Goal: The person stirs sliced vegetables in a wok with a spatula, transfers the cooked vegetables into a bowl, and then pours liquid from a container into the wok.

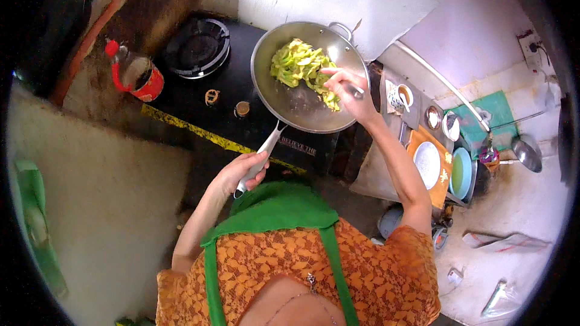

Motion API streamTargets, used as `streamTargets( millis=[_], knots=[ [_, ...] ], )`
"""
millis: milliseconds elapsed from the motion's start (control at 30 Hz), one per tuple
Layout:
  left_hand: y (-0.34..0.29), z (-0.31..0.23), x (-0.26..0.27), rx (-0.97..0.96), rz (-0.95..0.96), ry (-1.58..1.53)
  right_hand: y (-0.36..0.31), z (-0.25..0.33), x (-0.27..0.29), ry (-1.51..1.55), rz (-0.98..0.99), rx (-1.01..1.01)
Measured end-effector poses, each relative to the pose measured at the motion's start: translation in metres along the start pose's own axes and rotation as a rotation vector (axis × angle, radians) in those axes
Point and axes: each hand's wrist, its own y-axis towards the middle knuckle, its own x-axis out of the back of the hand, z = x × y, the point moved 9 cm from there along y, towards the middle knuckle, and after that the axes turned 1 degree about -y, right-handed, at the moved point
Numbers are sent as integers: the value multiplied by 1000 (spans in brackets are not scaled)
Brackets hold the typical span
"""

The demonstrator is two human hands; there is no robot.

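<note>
A wide steel wok (275,99) sits over the right side of the black gas stove. My left hand (246,172) is wrapped round its long pale handle (264,148). Sliced yellow-green vegetables (297,63) lie in a heap across the far and middle part of the pan. Over the pan's right side, my right hand (351,93) is closed on a cooking utensil (355,90); only the end of its grey handle shows, and its working end cannot be made out. The index finger points left toward the vegetables.
The left burner (199,48) has nothing on it. A red-capped oil bottle (136,75) stands at the stove's left. Right of me, a counter holds a white plate (427,165), a blue bowl (461,173), a seasoning bowl with a spoon (403,98) and a cutting board (444,184). A ladle (527,154) hangs farther right.
</note>
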Motion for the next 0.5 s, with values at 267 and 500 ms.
streamTargets(
  millis=[267,500],
  knots=[
    [1,0,-3,-16,13,7,-62,91,-66,-537,592,432],
    [0,-3,-4,-17,36,6,-67,70,-85,-668,734,459]
  ],
)
